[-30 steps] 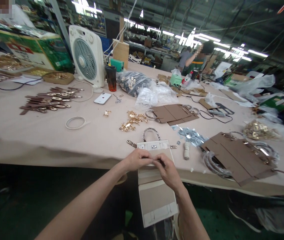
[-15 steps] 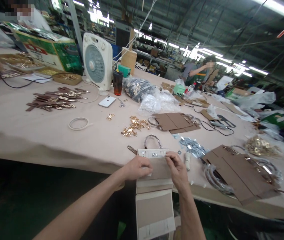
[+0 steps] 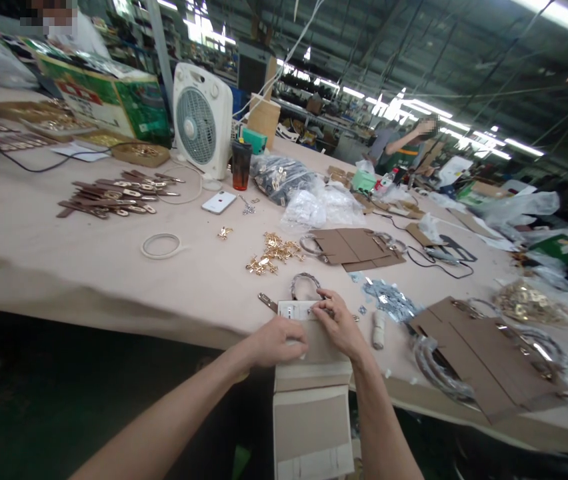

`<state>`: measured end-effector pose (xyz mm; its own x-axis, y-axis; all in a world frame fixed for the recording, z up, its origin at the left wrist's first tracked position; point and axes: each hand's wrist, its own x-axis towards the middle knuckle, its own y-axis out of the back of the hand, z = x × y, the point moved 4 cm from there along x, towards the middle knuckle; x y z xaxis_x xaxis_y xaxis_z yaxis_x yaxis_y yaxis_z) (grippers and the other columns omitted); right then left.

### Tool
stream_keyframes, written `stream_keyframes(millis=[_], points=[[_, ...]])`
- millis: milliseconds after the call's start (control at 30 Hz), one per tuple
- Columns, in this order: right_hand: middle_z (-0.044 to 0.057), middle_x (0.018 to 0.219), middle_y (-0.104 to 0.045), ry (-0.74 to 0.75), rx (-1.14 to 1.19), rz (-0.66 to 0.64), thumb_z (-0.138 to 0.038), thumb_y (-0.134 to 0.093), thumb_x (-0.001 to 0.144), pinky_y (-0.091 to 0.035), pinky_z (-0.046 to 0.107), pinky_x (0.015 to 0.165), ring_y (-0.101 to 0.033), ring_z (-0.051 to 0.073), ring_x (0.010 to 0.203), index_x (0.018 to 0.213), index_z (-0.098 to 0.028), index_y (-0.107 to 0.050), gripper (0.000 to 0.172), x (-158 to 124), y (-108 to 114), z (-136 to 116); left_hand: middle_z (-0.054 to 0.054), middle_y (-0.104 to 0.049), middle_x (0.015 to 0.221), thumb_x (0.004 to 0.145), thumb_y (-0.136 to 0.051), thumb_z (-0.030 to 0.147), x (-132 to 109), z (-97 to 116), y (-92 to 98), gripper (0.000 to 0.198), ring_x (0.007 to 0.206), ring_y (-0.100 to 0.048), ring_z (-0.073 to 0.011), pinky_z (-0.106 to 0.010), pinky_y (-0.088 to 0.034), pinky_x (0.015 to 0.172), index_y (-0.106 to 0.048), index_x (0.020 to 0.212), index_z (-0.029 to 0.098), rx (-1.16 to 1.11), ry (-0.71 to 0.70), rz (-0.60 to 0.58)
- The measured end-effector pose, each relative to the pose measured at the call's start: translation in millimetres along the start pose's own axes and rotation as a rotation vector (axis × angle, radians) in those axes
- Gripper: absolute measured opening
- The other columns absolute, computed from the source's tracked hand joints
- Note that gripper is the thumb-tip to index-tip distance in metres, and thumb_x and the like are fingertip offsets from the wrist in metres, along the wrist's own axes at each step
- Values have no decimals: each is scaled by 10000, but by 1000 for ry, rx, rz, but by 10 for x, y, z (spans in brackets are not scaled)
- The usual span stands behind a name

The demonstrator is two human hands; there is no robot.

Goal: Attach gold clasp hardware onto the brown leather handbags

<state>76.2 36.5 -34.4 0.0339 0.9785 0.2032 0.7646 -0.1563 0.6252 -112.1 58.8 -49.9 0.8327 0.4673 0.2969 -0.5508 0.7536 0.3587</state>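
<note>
A beige bag panel (image 3: 309, 407) lies at the table's front edge and hangs down over it. Across its top runs a white strip (image 3: 287, 310) with small metal plates. Behind that strip stands a plastic-wrapped handle (image 3: 305, 277), and a brown strap with a metal plate (image 3: 267, 302) sticks out to the left. My left hand (image 3: 281, 341) rests closed on the panel, a small whitish bit showing at its fingertips. Thumb and fingers of my right hand (image 3: 338, 323) are pinched together over the middle of the white strip; what they hold is hidden.
Gold fittings (image 3: 274, 253), grey metal plates (image 3: 389, 299) and a white roll (image 3: 378, 330) lie close by. Brown bag bodies (image 3: 494, 357) are at right. Farther back are brown straps (image 3: 114, 193), a tape ring (image 3: 161, 246), a phone (image 3: 219, 202), a tumbler (image 3: 241, 167) and a fan (image 3: 203, 123).
My right hand has moved left, from the white strip's right end to its middle. My left hand stays on the panel. The whole view has shifted slightly.
</note>
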Motion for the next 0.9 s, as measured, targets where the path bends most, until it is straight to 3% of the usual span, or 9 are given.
stream_keyframes(millis=[467, 500, 633, 800, 900], points=[[117, 1371, -605, 31, -80, 80, -349, -649, 949, -367, 536, 1171, -515, 292, 1345, 959, -246, -750, 145, 3, -106, 108, -41, -726, 794, 866, -623, 215, 4, 17, 17, 161, 724, -639, -138, -231, -476, 742, -761, 813, 152, -21, 9, 6], [118, 1389, -596, 40, -89, 91, -353, -667, 937, -368, 533, 1175, -510, 292, 1352, 1031, -249, -746, 161, -3, -110, 120, -39, -725, 793, 870, -624, 220, 5, 15, 16, 163, 722, -637, -136, -230, -474, 740, -760, 809, 153, -27, 3, 4], [121, 1401, -610, 62, -122, 127, -381, -726, 898, -393, 516, 1167, -537, 291, 1319, 1362, -254, -619, 493, -17, -107, 165, -31, -718, 793, 876, -629, 229, 4, -33, -12, 165, 722, -630, -132, -228, -463, 732, -759, 806, 156, -34, -7, -14], [90, 1189, -723, 91, -131, 105, -385, -636, 976, -434, 474, 1101, -611, 272, 1184, 1165, -263, -736, 247, 6, -127, 170, -28, -704, 796, 894, -641, 256, 2, -62, -21, 175, 728, -619, -131, -230, -446, 726, -770, 839, 151, -12, 29, -13], [83, 1126, -746, 97, -124, 155, -380, -612, 991, -448, 462, 1063, -634, 265, 1123, 1112, -269, -760, 221, 20, -142, 154, -31, -703, 817, 925, -630, 293, 5, -25, 3, 206, 758, -619, -136, -238, -446, 755, -767, 872, 148, -37, 42, -14]])
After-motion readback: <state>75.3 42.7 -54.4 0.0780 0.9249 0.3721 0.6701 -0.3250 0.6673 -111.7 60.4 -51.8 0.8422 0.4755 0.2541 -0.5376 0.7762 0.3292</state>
